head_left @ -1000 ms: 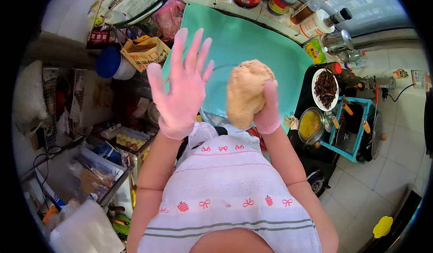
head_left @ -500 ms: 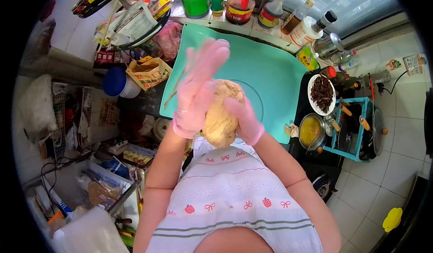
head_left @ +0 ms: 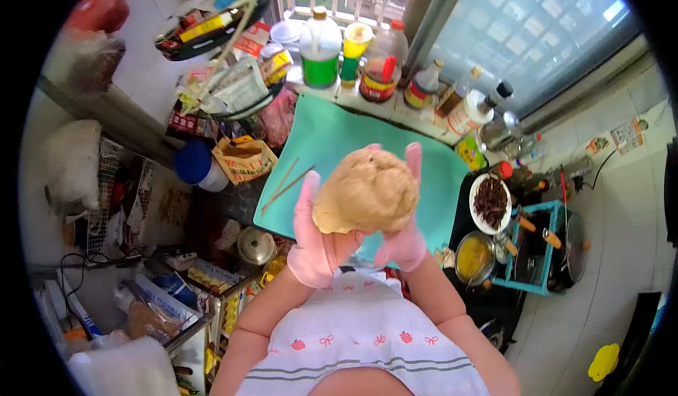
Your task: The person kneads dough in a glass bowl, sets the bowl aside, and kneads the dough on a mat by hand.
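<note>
One lump of dough (head_left: 367,190), held up above the green mat (head_left: 328,131), gripped between the left hand (head_left: 313,246) and right hand (head_left: 405,242), both gloved. Hands stand apart, one at each side; some fingers hidden behind the dough. From where I stand: thin sticks (head_left: 288,188) at the mat's left edge; white oval plate (head_left: 496,228) of dark pieces beyond its right edge.

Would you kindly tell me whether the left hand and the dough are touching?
Touching: the head view shows the dough raised, its lower edge set against the gloved palm of the left hand, with no gap visible there.
</note>
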Action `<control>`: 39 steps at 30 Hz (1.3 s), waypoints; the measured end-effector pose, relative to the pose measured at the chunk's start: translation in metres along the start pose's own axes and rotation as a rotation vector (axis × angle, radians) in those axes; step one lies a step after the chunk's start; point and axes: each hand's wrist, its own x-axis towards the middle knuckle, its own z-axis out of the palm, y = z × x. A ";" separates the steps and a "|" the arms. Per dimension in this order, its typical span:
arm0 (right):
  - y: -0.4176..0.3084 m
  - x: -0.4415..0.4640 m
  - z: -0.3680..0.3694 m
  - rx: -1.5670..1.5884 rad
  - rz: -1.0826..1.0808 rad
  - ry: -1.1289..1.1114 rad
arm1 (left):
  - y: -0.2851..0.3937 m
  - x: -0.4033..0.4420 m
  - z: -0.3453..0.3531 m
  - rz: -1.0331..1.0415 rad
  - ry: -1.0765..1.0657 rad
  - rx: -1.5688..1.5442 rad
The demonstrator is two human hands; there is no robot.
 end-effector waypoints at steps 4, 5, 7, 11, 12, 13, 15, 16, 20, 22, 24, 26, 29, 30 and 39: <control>-0.032 0.032 -0.019 -0.418 -0.115 -0.042 | 0.015 0.010 0.013 0.441 0.182 0.686; -0.033 0.040 -0.014 -0.374 -0.126 0.048 | 0.015 0.015 0.020 0.613 0.048 0.932; -0.048 0.041 -0.002 0.407 0.208 0.123 | 0.016 0.025 0.034 1.086 -0.146 1.354; -0.017 0.036 0.021 0.532 0.335 0.327 | 0.028 0.013 0.046 0.925 0.015 1.707; -0.017 0.036 0.023 0.496 0.277 0.305 | 0.026 0.013 0.046 0.925 0.006 1.673; -0.016 0.033 0.026 0.465 0.226 0.285 | 0.024 0.011 0.046 0.922 0.004 1.641; -0.017 0.033 0.033 0.402 0.123 0.230 | 0.017 0.005 0.051 0.922 -0.082 1.462; -0.022 0.035 0.037 0.367 0.065 0.193 | 0.018 0.004 0.046 0.971 -0.102 1.451; -0.022 0.039 0.049 0.533 -0.054 0.083 | 0.015 0.005 0.071 1.273 -0.286 1.706; -0.022 0.040 0.057 0.616 -0.022 0.092 | 0.020 0.012 0.077 1.350 -0.433 1.799; -0.022 0.038 0.057 0.562 -0.026 0.098 | 0.026 0.012 0.082 1.343 -0.495 1.925; -0.018 0.038 0.053 0.378 -0.078 0.093 | 0.026 0.012 0.086 1.299 -0.523 1.945; -0.027 0.040 0.053 0.241 -0.110 0.039 | 0.015 0.015 0.095 1.289 -0.553 1.844; -0.027 0.038 0.054 0.297 -0.080 0.055 | 0.011 0.010 0.098 1.272 -0.495 1.875; 0.004 0.041 0.026 1.199 0.509 0.081 | 0.019 -0.006 0.135 0.374 -0.001 0.601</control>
